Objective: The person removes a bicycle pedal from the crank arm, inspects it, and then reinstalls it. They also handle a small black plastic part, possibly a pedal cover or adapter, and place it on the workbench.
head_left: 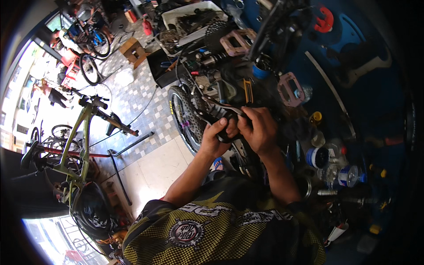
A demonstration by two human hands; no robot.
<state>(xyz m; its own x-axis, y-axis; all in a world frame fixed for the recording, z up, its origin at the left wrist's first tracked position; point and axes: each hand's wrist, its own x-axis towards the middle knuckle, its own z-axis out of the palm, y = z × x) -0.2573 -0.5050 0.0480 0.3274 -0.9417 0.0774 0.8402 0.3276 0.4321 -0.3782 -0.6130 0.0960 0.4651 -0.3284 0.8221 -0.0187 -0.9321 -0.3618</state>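
In front of my chest, my left hand [217,139] and my right hand [259,130] are close together, fingers curled. Both grip a dark metal part with curved lever-like arms [223,105]; its exact kind is hard to make out. One arm runs out from my right fingers toward the upper left, while a shorter one shows beyond my left thumb. My fingers hide the middle of the part. Just beyond and left of my hands stands a bicycle wheel [175,106] with a knobby tyre.
A cluttered bench holds tools, a white tray [170,18], pink flat pedals [289,89] and a black cassette [217,35]. Jars and plastic bottles [349,176] stand to the right. At left, a green bicycle frame [81,132] hangs on a stand [117,176]. People and bicycles are farther back.
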